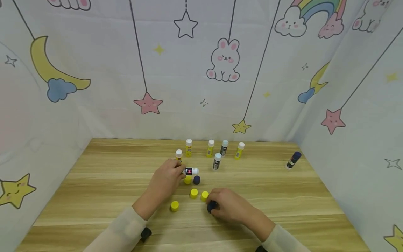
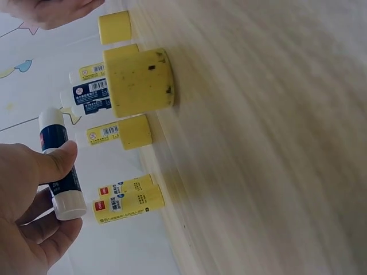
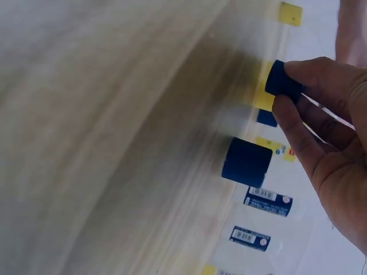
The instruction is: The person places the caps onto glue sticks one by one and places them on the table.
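Observation:
My left hand (image 1: 167, 176) grips a glue stick (image 2: 60, 166) with a dark blue label and white ends, tilted in the left wrist view and lying nearly level in the head view. Thumb and fingers of my right hand (image 1: 228, 206) pinch a dark blue cap (image 3: 284, 81) just over the table. Another dark blue cap (image 3: 248, 162) stands close to that hand. Yellow caps (image 1: 193, 193) and a further dark blue cap (image 1: 196, 180) sit on the table between the hands. One yellow cap (image 1: 205, 196) is right beside my right fingertips.
Several yellow and dark-labelled glue sticks (image 1: 217, 161) with white tops stand along the back of the wooden table (image 1: 119, 164). A glue stick with a dark blue cap (image 1: 293, 160) stands apart at the right. A patterned curtain (image 1: 189, 115) hangs behind.

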### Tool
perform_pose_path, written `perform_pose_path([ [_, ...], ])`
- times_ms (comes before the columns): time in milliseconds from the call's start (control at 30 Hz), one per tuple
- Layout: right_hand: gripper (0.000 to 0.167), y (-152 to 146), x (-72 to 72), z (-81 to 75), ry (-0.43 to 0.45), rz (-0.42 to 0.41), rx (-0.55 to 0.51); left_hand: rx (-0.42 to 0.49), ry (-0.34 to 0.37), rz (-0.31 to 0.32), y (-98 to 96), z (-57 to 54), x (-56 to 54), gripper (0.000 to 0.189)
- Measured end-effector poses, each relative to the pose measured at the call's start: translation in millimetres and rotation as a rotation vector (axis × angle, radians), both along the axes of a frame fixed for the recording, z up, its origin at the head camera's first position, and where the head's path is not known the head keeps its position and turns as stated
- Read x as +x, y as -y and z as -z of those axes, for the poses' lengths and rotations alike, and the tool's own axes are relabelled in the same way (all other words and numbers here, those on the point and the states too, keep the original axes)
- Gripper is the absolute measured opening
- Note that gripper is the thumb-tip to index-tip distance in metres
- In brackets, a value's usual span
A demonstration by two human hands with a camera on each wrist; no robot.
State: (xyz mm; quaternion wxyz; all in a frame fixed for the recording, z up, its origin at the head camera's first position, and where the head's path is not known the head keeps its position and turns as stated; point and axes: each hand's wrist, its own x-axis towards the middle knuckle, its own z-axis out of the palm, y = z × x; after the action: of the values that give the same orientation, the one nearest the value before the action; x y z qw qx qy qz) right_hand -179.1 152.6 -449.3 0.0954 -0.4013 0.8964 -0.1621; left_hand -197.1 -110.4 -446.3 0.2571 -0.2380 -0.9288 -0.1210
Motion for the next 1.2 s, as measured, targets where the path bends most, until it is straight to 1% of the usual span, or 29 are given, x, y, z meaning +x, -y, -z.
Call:
perform_pose_path([
  [133,0.020,-3,-6.6,-3.2,0.082,0.087,-0.123,-0.001,0.012,-0.001,0.2,-0.1,0.7,0.026],
  [300,0.021,-5,-18.5,-5.6,0.189,0.212,-0.325,-0.012,0.015,-0.005,0.4,0.8,2.1,0.028],
  [433,0.022,-5,-28.5,-2.9,0.257,0.329,-0.521,-0.016,0.006,-0.006,-0.1,3.4,1.4,0.029],
  [567,0.021,-2,-38.5,2.1,0.302,0.443,-0.670,-0.007,-0.011,0.005,-1.0,5.9,0.8,0.030],
  [667,0.021,0,-44.9,5.7,0.303,0.525,-0.708,0.004,-0.024,0.015,-1.8,7.0,0.8,0.031],
  [733,0.021,0,-47.6,7.4,0.292,0.567,-0.712,0.003,-0.029,0.016,-2.7,7.8,0.6,0.030],
  [800,0.022,-1,-49.2,8.7,0.303,0.603,-0.727,0.002,-0.030,0.015,-3.8,8.5,0.3,0.028],
  [900,0.025,-1,-50.7,11.3,0.339,0.639,-0.773,-0.008,-0.024,0.010,-5.2,9.0,-0.5,0.026],
  [933,0.026,-1,-49.0,8.3,0.357,0.650,-0.783,-0.008,-0.022,0.008,-5.6,9.1,-0.9,0.026],
  [1000,0.027,-2,-49.9,9.0,0.378,0.666,-0.806,-0.006,-0.020,0.005,-6.4,8.8,-1.2,0.026],
  [1133,0.027,-4,-52.2,10.8,0.401,0.697,-0.821,0.007,-0.021,0.008,-7.5,8.3,-1.2,0.026],
  [1167,0.027,-5,-54.6,14.9,0.403,0.701,-0.827,0.008,-0.021,0.010,-7.7,8.3,-1.0,0.026],
  [1200,0.027,-5,-55.1,15.8,0.406,0.705,-0.830,0.009,-0.021,0.013,-7.8,8.5,-1.0,0.026],
])
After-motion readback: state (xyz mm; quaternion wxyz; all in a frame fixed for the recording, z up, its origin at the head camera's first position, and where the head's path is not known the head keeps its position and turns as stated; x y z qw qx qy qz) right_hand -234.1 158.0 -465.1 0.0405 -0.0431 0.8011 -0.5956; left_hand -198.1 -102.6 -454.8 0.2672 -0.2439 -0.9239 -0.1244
